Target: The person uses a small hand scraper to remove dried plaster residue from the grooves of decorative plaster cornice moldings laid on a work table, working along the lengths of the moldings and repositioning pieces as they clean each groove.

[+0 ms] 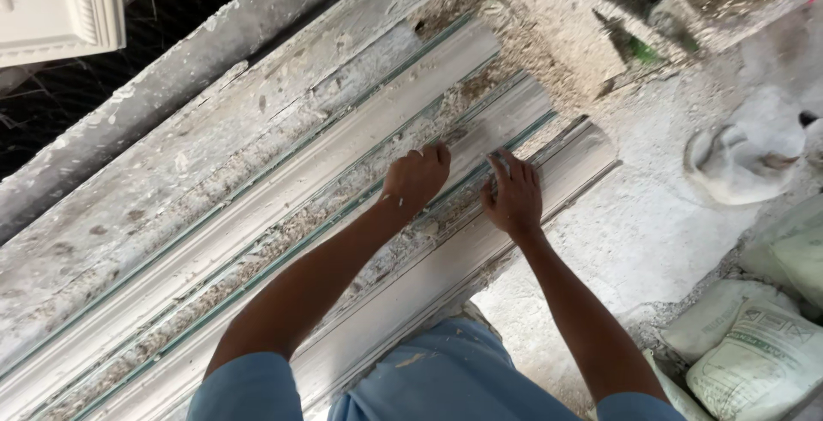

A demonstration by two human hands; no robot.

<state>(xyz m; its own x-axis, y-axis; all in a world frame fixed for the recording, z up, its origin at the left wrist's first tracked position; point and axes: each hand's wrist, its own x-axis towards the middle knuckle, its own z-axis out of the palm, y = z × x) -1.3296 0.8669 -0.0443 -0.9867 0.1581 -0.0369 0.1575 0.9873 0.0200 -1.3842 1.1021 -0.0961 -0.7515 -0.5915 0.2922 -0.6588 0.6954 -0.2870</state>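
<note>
A person in a light blue shirt leans over a long, pale grey plaster cornice mould [257, 241] that runs from the near left to the far right across a crusted workbench [129, 207]. Both bare hands rest on the middle channel of the mould near its far end. The left hand [416, 178] is curled into a loose fist, knuckles pressed to the surface, and it is not possible to tell whether it grips anything. The right hand [513, 195] lies just beside it, fingers spread flat along the ridge and holding nothing.

The mould's channels look only partly dressed — a smooth, whitish coat covers the raised ribs, while coarse, fibrous tan material [360, 189] shows in the grooves between thin green strips [300, 249]. By that measure the work appears midway: the surface under the hands reads as smoothed, and the stretch toward the near left looks rough and unfinished.

Far right, a lumpy heap of dried plaster [557, 35] sits past the mould's end. On the dusty floor to the right lie a crumpled whitish cloth [741, 151] and — nearer — printed white sacks [759, 357].
</note>
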